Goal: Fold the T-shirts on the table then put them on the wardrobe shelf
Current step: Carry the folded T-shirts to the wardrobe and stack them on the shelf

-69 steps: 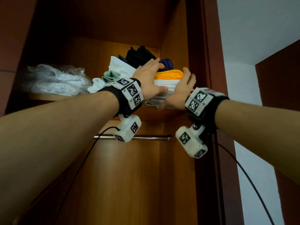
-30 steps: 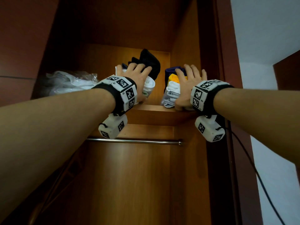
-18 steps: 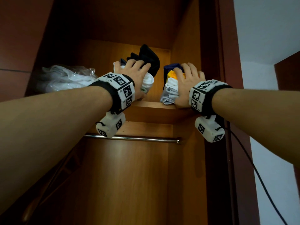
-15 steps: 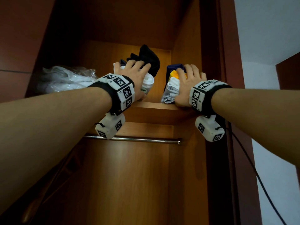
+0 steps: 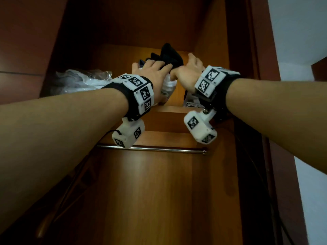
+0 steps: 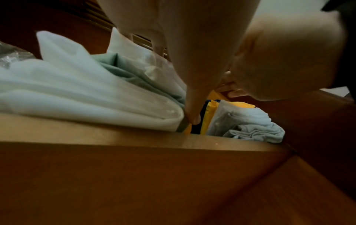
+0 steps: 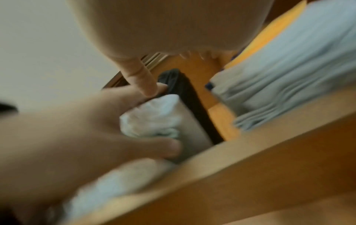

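While folded T-shirts (image 6: pixel 80 97) already sit on the wardrobe shelf (image 6: pixel 119 137), the left hand (image 5: pixel 155 71) grips the white stack and the right hand (image 5: pixel 190 73) pinches a black shirt (image 5: pixel 168 55) above it, so only tidying seems left.

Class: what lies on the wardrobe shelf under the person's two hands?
Folded shirts on the shelf: a white stack under the left hand, a grey, yellow-layered stack beside it. The shelf's back is hidden.

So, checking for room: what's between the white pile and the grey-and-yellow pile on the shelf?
A black garment against the white pile, then bare shelf; right wrist view.
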`<action>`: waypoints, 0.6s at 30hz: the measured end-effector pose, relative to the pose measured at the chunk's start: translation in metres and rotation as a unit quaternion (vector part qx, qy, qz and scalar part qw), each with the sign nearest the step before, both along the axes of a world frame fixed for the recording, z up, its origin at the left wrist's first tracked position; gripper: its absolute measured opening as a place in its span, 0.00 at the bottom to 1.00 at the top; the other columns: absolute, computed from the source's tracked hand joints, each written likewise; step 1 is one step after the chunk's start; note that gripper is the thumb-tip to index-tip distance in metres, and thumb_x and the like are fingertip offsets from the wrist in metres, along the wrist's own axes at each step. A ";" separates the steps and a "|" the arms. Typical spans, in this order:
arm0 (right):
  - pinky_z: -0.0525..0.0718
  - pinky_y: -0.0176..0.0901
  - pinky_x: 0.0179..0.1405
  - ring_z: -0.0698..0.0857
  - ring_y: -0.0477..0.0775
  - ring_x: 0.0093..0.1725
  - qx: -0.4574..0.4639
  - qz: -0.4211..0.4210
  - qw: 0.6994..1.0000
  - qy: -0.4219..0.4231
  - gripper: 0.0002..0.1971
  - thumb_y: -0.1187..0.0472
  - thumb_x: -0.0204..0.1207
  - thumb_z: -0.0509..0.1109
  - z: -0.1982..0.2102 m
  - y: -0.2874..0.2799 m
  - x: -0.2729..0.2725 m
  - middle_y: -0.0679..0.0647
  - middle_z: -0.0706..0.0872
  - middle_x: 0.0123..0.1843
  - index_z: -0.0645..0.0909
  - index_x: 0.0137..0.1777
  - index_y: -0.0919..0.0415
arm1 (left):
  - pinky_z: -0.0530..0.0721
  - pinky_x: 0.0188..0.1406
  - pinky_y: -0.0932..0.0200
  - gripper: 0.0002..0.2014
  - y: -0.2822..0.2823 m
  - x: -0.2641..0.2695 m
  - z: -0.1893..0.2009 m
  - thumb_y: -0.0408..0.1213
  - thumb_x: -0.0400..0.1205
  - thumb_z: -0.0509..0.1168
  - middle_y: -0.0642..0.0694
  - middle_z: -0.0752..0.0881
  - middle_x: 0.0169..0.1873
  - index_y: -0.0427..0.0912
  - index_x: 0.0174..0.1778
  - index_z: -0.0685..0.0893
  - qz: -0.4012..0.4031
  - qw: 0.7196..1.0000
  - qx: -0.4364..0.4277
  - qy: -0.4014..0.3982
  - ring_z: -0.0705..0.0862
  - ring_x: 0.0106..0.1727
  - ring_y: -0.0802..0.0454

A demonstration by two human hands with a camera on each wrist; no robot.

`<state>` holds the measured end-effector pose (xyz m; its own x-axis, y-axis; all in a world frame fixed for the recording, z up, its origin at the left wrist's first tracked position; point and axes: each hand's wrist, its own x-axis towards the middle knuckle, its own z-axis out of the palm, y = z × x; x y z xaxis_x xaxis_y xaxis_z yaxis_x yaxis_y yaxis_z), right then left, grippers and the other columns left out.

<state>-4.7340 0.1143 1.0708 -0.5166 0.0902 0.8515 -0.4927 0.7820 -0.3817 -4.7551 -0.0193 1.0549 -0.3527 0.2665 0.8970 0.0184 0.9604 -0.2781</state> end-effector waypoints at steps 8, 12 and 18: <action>0.80 0.55 0.55 0.78 0.61 0.59 -0.109 0.132 0.984 -0.054 0.32 0.63 0.77 0.69 0.012 -0.049 0.015 0.58 0.77 0.57 0.63 0.79 0.65 | 0.76 0.63 0.56 0.38 -0.042 0.029 0.003 0.42 0.73 0.78 0.49 0.76 0.74 0.53 0.79 0.69 -0.301 0.945 0.126 -0.020 0.75 0.73 0.47; 0.74 0.52 0.57 0.72 0.65 0.71 -0.098 0.093 0.990 -0.033 0.26 0.65 0.77 0.71 0.011 -0.061 0.018 0.62 0.72 0.74 0.70 0.74 0.66 | 0.76 0.52 0.59 0.34 -0.078 0.032 0.004 0.40 0.72 0.78 0.50 0.78 0.68 0.51 0.73 0.72 -0.399 0.866 0.301 0.013 0.78 0.64 0.50; 0.75 0.62 0.66 0.68 0.68 0.74 -0.088 0.089 0.990 -0.058 0.45 0.63 0.65 0.78 0.003 -0.074 0.015 0.61 0.68 0.77 0.60 0.80 0.56 | 0.72 0.35 0.59 0.35 -0.086 0.016 -0.005 0.53 0.77 0.72 0.46 0.77 0.62 0.39 0.76 0.72 -0.333 0.847 0.361 -0.204 0.79 0.61 0.44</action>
